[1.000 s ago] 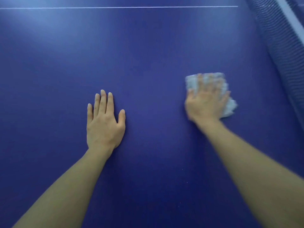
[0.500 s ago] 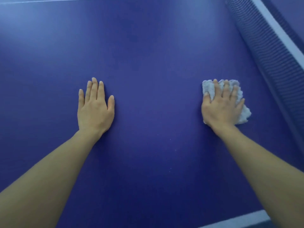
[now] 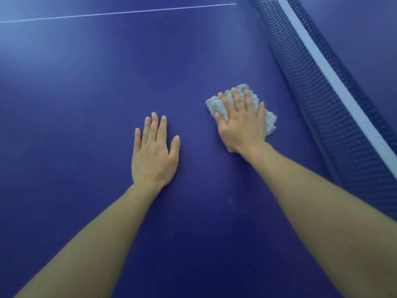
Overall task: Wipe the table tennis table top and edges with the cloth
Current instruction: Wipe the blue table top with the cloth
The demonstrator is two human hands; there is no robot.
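The blue table tennis table top (image 3: 86,87) fills the view. My right hand (image 3: 240,123) lies flat on a crumpled white cloth (image 3: 269,123) and presses it against the top, a little left of the net. The cloth shows around my fingers and at the right of my palm. My left hand (image 3: 153,155) rests flat on the bare top, fingers together, a hand's width left of the cloth, and holds nothing.
The blue net (image 3: 318,89) with its white top band (image 3: 335,74) runs diagonally down the right side. A thin white line (image 3: 118,12) crosses the table top at the far end. A faint smudge (image 3: 229,200) marks the surface between my forearms.
My right hand has slid the cloth leftward, closer to my left hand. The view has shifted, so the white line at the far end shows again and the near edge is out of sight.
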